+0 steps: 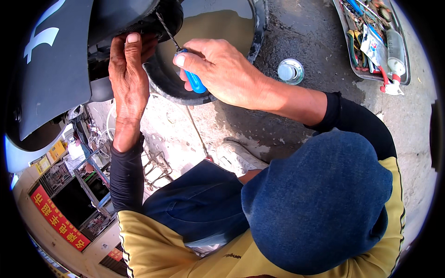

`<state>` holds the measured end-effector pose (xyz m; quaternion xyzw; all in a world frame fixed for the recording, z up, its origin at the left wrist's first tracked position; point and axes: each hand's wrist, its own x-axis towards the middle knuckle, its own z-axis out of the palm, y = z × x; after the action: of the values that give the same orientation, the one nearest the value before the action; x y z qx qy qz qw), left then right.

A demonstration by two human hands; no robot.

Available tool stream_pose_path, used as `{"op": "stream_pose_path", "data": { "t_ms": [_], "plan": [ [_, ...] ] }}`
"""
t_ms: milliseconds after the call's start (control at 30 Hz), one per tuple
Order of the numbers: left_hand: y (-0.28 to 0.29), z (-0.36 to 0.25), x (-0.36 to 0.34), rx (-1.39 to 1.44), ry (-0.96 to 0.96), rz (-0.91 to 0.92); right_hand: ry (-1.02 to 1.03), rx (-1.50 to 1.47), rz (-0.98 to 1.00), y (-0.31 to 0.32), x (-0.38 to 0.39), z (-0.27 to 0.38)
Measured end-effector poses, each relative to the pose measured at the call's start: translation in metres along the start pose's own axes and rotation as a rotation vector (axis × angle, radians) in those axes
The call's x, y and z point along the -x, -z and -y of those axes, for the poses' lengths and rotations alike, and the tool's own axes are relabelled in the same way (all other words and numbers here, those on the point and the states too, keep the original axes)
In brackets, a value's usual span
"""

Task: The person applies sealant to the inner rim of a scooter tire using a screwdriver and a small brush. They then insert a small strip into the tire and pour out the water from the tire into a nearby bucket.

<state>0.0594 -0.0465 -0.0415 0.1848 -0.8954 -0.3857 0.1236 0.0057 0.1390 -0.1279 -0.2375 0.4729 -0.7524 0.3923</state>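
Right hand point(218, 69) clutching blue-handled tool point(194, 82) at 11 o'clock, shaft by the tire point(175, 21).
Left hand point(129, 76) upright at 10 o'clock, grip unclear; tub rim point(261, 32) nearby, ground point(315, 37) spreading toward 1 o'clock.

The person's left arm point(126, 176) rises almost straight from below, and the left hand point(129, 74) is lifted, its fingers point(133, 52) pointing upward, some partly hidden. The right arm point(364, 121) is bent, its forearm point(294, 102) reaching leftward, and the right hand point(218, 69) is curled into a grip.
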Motion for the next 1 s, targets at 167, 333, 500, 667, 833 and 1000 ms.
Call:
{"op": "stream_pose_path", "data": {
  "t_ms": [167,333,500,667,833,1000],
  "plan": [
    [-0.001,0.0,0.0,0.004,-0.003,-0.002,-0.02,0.038,-0.013,0.009,0.004,0.015],
    [-0.001,-0.001,0.003,-0.031,-0.007,-0.033,-0.062,0.223,-0.033,0.04,0.001,0.05],
    [-0.003,0.0,0.0,-0.025,-0.018,-0.045,-0.408,-0.111,0.252,0.075,-0.011,0.113],
    [-0.005,0.001,-0.003,-0.041,-0.035,-0.037,-0.121,0.02,0.139,0.058,-0.003,0.071],
    [-0.005,-0.001,0.0,-0.092,-0.012,-0.037,-0.343,0.134,-0.01,0.047,-0.005,0.078],
    [-0.004,0.001,-0.001,-0.037,-0.035,-0.051,-0.238,0.005,0.046,0.057,0.003,0.088]
  ]
}}
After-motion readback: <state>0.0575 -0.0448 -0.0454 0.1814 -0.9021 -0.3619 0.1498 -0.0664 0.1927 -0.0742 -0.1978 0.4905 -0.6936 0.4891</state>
